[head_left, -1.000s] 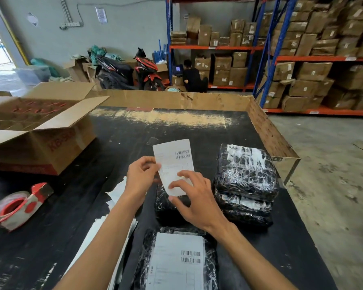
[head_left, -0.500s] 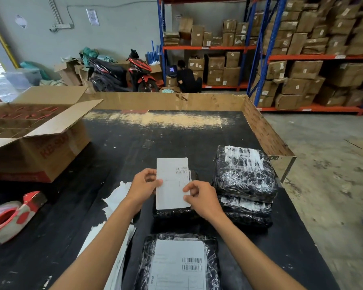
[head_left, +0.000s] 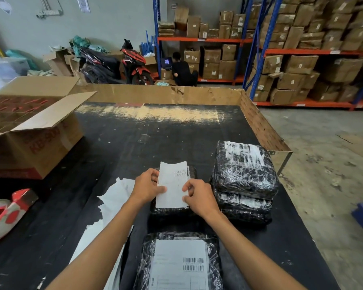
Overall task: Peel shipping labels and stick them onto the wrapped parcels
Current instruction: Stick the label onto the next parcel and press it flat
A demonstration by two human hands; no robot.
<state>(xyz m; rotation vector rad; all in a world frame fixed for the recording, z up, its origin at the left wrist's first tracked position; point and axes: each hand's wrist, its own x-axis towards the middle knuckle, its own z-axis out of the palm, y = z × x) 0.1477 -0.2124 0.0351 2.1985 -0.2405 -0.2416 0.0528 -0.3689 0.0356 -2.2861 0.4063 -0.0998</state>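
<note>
Over parcel [head_left: 172, 210] — hands pinch label [head_left: 172, 185].

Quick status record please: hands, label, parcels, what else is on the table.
left hand: pinches label's left edge
right hand: pinches label's right edge
label: held over a small parcel, top edge curling up, not yet pressed flat
labelled parcel: nearest, label on top
stack: wrapped parcels, right of the hands
backing sheets: loose, left of the hands
tape dispenser: far left
open box: back left

White label [head_left: 172, 185], black barcodes; black parcels [head_left: 244, 168], clear glossy wrap; red-white tape dispenser [head_left: 6, 212]; brown box [head_left: 36, 130].
</note>
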